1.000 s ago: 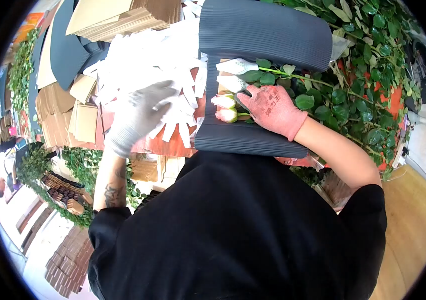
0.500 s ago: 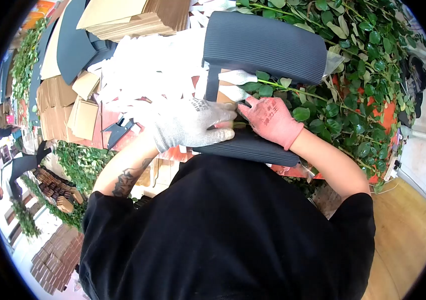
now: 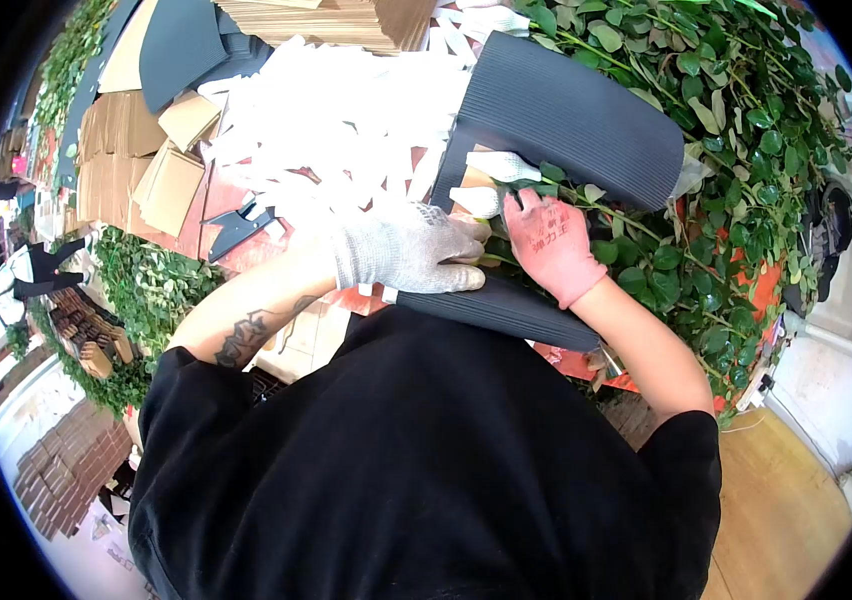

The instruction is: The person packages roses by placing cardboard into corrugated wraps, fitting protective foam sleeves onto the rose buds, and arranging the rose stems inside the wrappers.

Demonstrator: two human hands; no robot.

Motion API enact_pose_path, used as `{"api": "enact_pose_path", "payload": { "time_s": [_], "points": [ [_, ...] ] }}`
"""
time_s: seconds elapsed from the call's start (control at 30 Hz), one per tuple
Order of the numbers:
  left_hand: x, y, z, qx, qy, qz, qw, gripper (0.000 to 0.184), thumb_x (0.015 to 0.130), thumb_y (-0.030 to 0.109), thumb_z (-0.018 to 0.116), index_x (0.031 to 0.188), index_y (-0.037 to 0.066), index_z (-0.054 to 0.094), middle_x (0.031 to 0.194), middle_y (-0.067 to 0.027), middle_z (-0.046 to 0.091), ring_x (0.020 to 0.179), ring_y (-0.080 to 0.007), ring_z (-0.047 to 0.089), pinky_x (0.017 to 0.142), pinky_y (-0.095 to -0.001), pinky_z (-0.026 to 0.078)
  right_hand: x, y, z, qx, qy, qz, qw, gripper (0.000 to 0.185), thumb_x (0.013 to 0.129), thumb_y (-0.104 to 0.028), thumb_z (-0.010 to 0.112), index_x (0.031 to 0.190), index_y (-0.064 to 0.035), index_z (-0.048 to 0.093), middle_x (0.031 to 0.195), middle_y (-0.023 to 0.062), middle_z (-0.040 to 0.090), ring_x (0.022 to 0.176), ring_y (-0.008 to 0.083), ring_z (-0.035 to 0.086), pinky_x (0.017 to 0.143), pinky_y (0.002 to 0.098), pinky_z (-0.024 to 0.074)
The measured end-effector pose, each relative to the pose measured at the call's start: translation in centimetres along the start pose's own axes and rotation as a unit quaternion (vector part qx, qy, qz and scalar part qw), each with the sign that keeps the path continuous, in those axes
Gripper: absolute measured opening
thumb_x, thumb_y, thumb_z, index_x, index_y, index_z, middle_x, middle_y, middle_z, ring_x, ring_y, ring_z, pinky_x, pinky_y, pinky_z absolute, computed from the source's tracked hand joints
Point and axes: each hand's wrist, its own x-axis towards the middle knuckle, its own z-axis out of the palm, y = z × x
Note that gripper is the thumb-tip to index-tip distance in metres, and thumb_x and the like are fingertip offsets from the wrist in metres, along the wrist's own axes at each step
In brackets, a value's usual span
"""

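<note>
- The left hand (image 3: pixel 409 250), in a grey-white glove, lies over the near part of the black corrugated sheet (image 3: pixel 576 120). Its fingers (image 3: pixel 461 278) point toward the right hand (image 3: pixel 551 245); what lies beneath them is hidden, so whether they grasp anything cannot be told.
- The right hand, in a pink glove with dark lettering, has its fingers (image 3: pixel 530 201) bent beside the netted flower heads (image 3: pixel 503 166). Whether they pinch a stem cannot be told.
- Two netted flower heads show just beyond the left fingers and beside the right ones, one farther out than the other, both within the corrugated sheet.
- The corrugated sheet has one broad flap beyond the right fingers and another on the near side, under the left hand.
- White strips (image 3: pixel 346 120) lie heaped beyond the left hand.
- A black tool (image 3: pixel 239 228) rests on the red tabletop (image 3: pixel 191 236), left of the left fingers, near the cardboard pieces (image 3: pixel 168 188).
- Leafy stems (image 3: pixel 736 140) spread to the right of the right fingers.
</note>
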Motion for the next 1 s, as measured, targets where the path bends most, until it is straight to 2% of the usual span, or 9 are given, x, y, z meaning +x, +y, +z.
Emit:
{"api": "enact_pose_path", "payload": {
  "time_s": [0.03, 0.1, 0.13, 0.27, 0.63, 0.77, 0.83, 0.9, 1.0],
  "points": [
    [0.0, 0.2, -0.4, 0.009, -0.017, -0.014, 1.000, 0.033, 0.088, 0.031, 0.055, 0.104, 0.003, 0.060, 0.091, -0.0122, 0.062, 0.088, -0.0294, 0.062, 0.078, -0.0370, 0.048, -0.3, 0.0, 0.4, -0.013, 0.028, -0.004, 1.000, 0.031, 0.081, -0.017, 0.053, 0.110, -0.0057, 0.057, 0.098, 0.0096, 0.060, 0.080, 0.0227, 0.062, 0.066, 0.0324, 0.0503],
    [0.5, -2.4, 0.5, 0.074, 0.206, 0.041, 0.975, 0.028, 0.088, 0.027, 0.055, 0.102, 0.004, 0.060, 0.088, -0.0107, 0.062, 0.085, -0.0274, 0.062, 0.073, -0.0348, 0.049, -0.4, 0.0, 0.4, 0.005, 0.024, 0.006, 1.000, 0.030, 0.081, -0.012, 0.049, 0.109, -0.0051, 0.059, 0.097, 0.0095, 0.060, 0.081, 0.0222, 0.062, 0.068, 0.0312, 0.0496],
    [0.4, -2.9, 0.0, 0.062, 0.243, 0.022, 0.968, 0.026, 0.088, 0.026, 0.055, 0.104, 0.007, 0.061, 0.088, -0.0098, 0.060, 0.080, -0.0279, 0.062, 0.069, -0.0352, 0.050, -0.4, 0.1, 0.7, -0.025, 0.045, -0.019, 0.998, 0.030, 0.081, -0.013, 0.049, 0.109, -0.0041, 0.059, 0.094, 0.0094, 0.060, 0.081, 0.0215, 0.061, 0.067, 0.0308, 0.0489],
    [2.0, -5.3, 1.6, 0.283, 0.160, -0.056, 0.944, 0.021, 0.085, 0.022, 0.057, 0.102, 0.011, 0.059, 0.091, -0.0069, 0.058, 0.078, -0.0267, 0.062, 0.067, -0.0371, 0.050, -0.5, 0.1, 0.1, -0.024, 0.036, -0.028, 0.999, 0.032, 0.080, -0.012, 0.048, 0.109, -0.0037, 0.058, 0.095, 0.0102, 0.060, 0.084, 0.0222, 0.061, 0.072, 0.0309, 0.0484],
    [-1.2, -7.8, 0.1, 0.240, 0.214, 0.012, 0.947, 0.010, 0.080, 0.008, 0.057, 0.091, 0.009, 0.058, 0.084, -0.0095, 0.057, 0.073, -0.0293, 0.059, 0.065, -0.0380, 0.047, -0.3, 0.7, 1.0, 0.062, 0.023, 0.003, 0.998, 0.033, 0.082, -0.008, 0.049, 0.113, -0.0023, 0.054, 0.094, 0.0133, 0.060, 0.083, 0.0254, 0.064, 0.067, 0.0351, 0.0523],
    [-4.6, -8.4, -1.9, 0.228, 0.265, -0.185, 0.918, 0.015, 0.081, 0.005, 0.056, 0.096, 0.005, 0.061, 0.099, -0.0118, 0.063, 0.088, -0.0295, 0.062, 0.074, -0.0361, 0.050, -0.4, 0.3, 0.4, 0.040, -0.014, 0.014, 0.999, 0.035, 0.079, -0.009, 0.051, 0.114, -0.0038, 0.054, 0.100, 0.0141, 0.059, 0.082, 0.0248, 0.063, 0.069, 0.0345, 0.0507],
    [-4.2, -6.0, -2.6, 0.267, 0.262, -0.190, 0.908, 0.022, 0.081, 0.007, 0.057, 0.102, 0.005, 0.063, 0.110, -0.0131, 0.063, 0.095, -0.0287, 0.062, 0.080, -0.0349, 0.051, -0.4, 0.2, 0.6, 0.037, 0.004, 0.013, 0.999, 0.033, 0.079, -0.009, 0.050, 0.112, -0.0042, 0.055, 0.099, 0.0134, 0.059, 0.082, 0.0242, 0.063, 0.068, 0.0339, 0.0505],
    [-2.2, -3.3, -2.4, 0.192, 0.156, 0.000, 0.969, 0.026, 0.082, 0.009, 0.058, 0.107, 0.005, 0.063, 0.113, -0.0133, 0.062, 0.096, -0.0279, 0.062, 0.080, -0.0349, 0.051, -0.3, 0.1, 0.6, 0.025, 0.019, 0.002, 0.999, 0.031, 0.079, -0.009, 0.050, 0.110, -0.0046, 0.055, 0.098, 0.0128, 0.059, 0.081, 0.0235, 0.063, 0.067, 0.0333, 0.0503],
    [0.3, 0.0, -0.8, 0.136, 0.139, -0.010, 0.981, 0.031, 0.085, 0.013, 0.055, 0.114, 0.005, 0.061, 0.114, -0.0126, 0.061, 0.097, -0.0269, 0.062, 0.080, -0.0348, 0.051, -0.5, 0.0, -0.7, -0.012, -0.004, -0.009, 1.000, 0.027, 0.082, -0.012, 0.049, 0.107, -0.0057, 0.057, 0.093, 0.0100, 0.061, 0.076, 0.0217, 0.063, 0.061, 0.0298, 0.0491]
  ]
}}
